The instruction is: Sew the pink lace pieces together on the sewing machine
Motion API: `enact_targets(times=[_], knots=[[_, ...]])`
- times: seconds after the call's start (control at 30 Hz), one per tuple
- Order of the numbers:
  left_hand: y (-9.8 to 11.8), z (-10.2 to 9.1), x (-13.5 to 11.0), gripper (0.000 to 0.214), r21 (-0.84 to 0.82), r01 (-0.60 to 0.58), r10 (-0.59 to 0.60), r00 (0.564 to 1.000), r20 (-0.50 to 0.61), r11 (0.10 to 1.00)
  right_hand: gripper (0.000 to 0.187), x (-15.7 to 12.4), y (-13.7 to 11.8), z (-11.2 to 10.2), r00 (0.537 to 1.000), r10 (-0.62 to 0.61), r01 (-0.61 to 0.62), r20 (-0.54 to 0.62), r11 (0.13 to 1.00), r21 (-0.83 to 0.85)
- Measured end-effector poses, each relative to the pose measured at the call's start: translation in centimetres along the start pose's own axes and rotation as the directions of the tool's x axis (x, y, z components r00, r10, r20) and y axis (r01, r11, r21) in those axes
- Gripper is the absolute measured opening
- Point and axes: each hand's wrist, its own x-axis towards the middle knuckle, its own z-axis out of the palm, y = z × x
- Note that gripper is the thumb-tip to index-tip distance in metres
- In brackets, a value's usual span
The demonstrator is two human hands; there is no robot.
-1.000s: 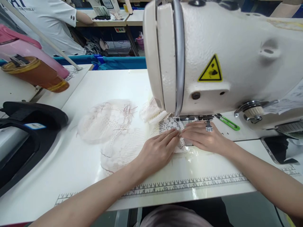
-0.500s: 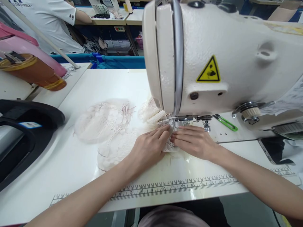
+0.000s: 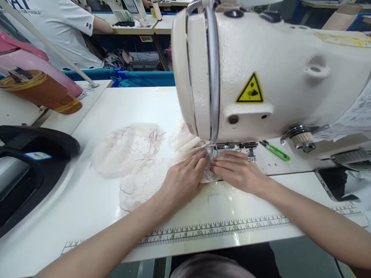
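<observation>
White lace fabric [image 3: 210, 176] lies under the presser foot of the sewing machine [image 3: 199, 77], its dotted trim running toward me between my hands. My left hand [image 3: 187, 173] is closed on the lace from the left, fingers curled and bunched close to the foot. From the right, my right hand [image 3: 240, 170] rests flat on the same lace, fingers stretched out and fingertips at the trim. Gathered sheer cloth [image 3: 185, 139] bunches left of the needle area. Fingers and machine head hide part of the stitching spot.
Sheer lace pieces [image 3: 124, 150] with loose threads lie left. A black iron-like object [image 3: 37, 154], brown cup [image 3: 43, 92] and pink bottle [image 3: 37, 61] stand further left. Green thread snips [image 3: 275, 150] and a phone [image 3: 333, 183] lie right. A co-worker [image 3: 58, 31] sits beyond.
The lace between my hands has shifted slightly away from me, toward the presser foot. Both hands stay in nearly the same place. The camera view has tilted a little.
</observation>
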Motion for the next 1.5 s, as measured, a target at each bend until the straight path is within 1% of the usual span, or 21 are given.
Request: enact_targets(times=[0.07, 0.2, 0.43, 0.67, 0.9, 1.1, 1.17, 1.23, 1.37, 1.5], knots=[[0.0, 0.1, -0.1, 0.031, 0.015, 0.006, -0.006, 1.000, -0.004, 1.000, 0.027, 0.0, 0.1, -0.1, 1.000, 0.011, -0.010, 0.011, 1.000, -0.007], [0.1, 0.3, -0.1, 0.037, 0.022, 0.018, -0.018, 1.000, -0.001, 1.000, 0.028, 0.1, 0.3, -0.3, 0.999, 0.021, -0.021, 0.025, 1.000, -0.009], [0.1, 0.6, -0.1, 0.041, 0.028, -0.050, 0.050, 0.999, -0.013, 0.998, 0.026, 0.3, 0.8, -0.8, 1.000, 0.001, -0.001, 0.017, 1.000, -0.010], [0.2, 0.8, 0.1, 0.038, 0.014, -0.070, 0.070, 0.997, -0.035, 0.997, 0.023, 0.1, 1.3, -0.9, 0.999, 0.023, -0.022, 0.042, 0.999, -0.027], [-0.1, 1.2, 0.3, 0.037, -0.017, -0.084, 0.083, 0.995, -0.047, 0.996, 0.025, 0.6, 1.2, -1.9, 0.995, 0.066, -0.059, 0.078, 0.994, -0.097], [-0.4, 1.5, 0.5, 0.036, -0.017, -0.088, 0.087, 0.995, -0.052, 0.996, 0.026, 0.6, 1.1, -1.8, 0.991, 0.129, -0.125, 0.029, 0.985, -0.122], [-0.5, 1.6, 0.5, 0.035, -0.015, -0.100, 0.099, 0.994, -0.050, 0.995, 0.025, 0.5, 1.2, -1.7, 0.992, 0.127, -0.123, 0.022, 0.983, -0.134], [-0.6, 1.5, 0.5, 0.033, -0.016, -0.134, 0.133, 0.989, -0.057, 0.991, 0.025, 0.4, 1.4, -1.5, 0.993, 0.113, -0.108, 0.040, 0.987, -0.123], [-0.6, 1.1, 0.5, 0.026, -0.030, -0.218, 0.216, 0.975, -0.054, 0.975, 0.027, 0.3, 1.5, -1.2, 0.989, 0.090, -0.078, 0.118, 0.992, -0.098], [-0.6, 0.6, 0.4, 0.023, -0.013, -0.206, 0.205, 0.977, -0.052, 0.978, 0.031, 0.0, 1.1, -1.0, 0.988, 0.078, -0.065, 0.133, 0.993, -0.100]])
